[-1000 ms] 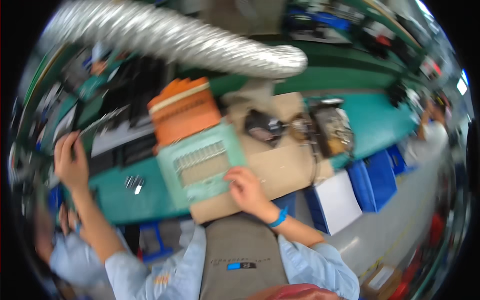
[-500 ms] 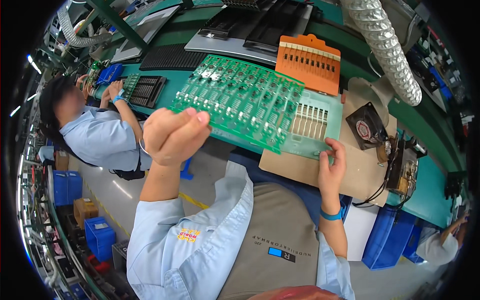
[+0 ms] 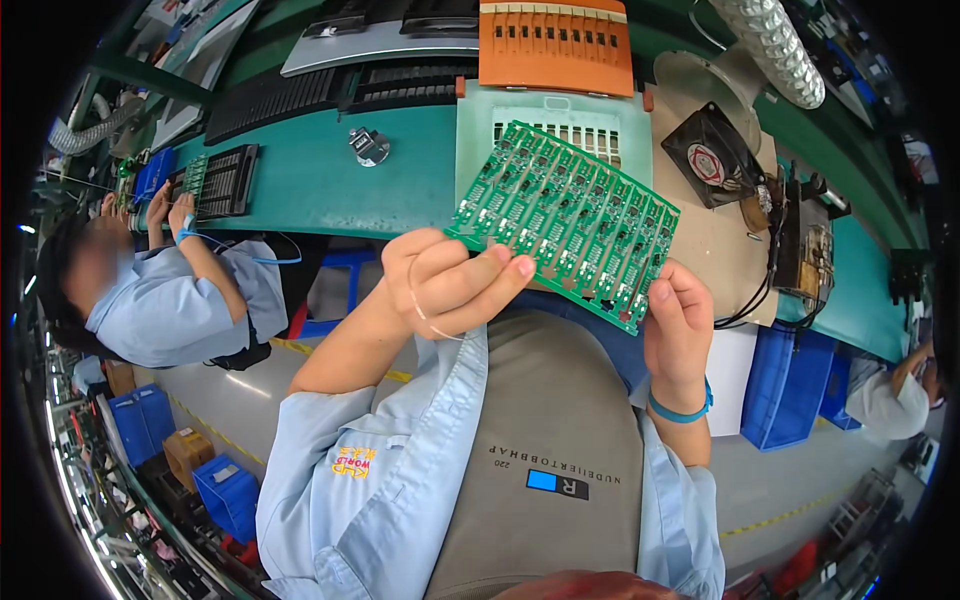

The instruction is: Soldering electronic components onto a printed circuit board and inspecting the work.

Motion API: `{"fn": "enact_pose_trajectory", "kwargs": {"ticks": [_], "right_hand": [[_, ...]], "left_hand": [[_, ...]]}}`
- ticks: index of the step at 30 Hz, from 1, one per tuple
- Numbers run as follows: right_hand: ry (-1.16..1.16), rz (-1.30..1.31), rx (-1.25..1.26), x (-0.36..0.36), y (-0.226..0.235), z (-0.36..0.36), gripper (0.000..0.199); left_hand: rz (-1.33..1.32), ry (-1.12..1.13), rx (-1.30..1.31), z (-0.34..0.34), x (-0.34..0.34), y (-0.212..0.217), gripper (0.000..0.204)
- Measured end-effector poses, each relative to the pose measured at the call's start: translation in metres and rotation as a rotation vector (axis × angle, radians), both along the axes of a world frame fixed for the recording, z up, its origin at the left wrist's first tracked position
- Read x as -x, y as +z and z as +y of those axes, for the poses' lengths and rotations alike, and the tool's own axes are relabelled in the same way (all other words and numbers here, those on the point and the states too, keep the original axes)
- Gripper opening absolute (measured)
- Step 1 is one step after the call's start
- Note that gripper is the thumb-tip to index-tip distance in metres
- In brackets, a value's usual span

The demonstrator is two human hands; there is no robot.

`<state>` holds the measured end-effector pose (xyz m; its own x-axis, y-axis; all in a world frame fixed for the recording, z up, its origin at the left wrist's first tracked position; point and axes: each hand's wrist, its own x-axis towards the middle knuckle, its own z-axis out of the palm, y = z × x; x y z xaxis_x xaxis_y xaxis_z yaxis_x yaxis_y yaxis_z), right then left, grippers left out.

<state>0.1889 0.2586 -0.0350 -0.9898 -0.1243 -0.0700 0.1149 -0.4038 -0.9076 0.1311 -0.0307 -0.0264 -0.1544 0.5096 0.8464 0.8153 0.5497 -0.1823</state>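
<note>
Circuit panel (image 3: 566, 226) in both hands (image 3: 445, 285) (image 3: 682, 318), before pale-green tray (image 3: 479, 128)

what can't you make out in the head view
In the head view:
Printed circuit board panel: underside, faces away from the camera; component markings, too small.
Pale green fixture: most of its lower part, behind the panel.
Orange fixture: top, cut off by the upper edge.
Metal part: too small to identify.
</note>
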Motion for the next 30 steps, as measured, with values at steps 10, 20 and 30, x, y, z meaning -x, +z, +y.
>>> {"fn": "enact_pose_trajectory", "kwargs": {"ticks": [10, 20, 30], "right_hand": [[-0.116, -0.179, -0.053, 0.008, -0.007, -0.005, 0.011], [-0.179, -0.129, 0.106, 0.018, -0.018, 0.002, 0.015], [-0.224, -0.112, 0.070, 0.029, -0.020, -0.010, 0.016]], "left_hand": [[-0.310, 0.022, 0.031, 0.013, 0.016, -0.004, 0.024], [-0.741, 0.211, -0.443, 0.002, 0.029, -0.032, 0.035], [-1.391, 0.036, -0.496, 0.003, 0.043, -0.050, 0.039]]}}
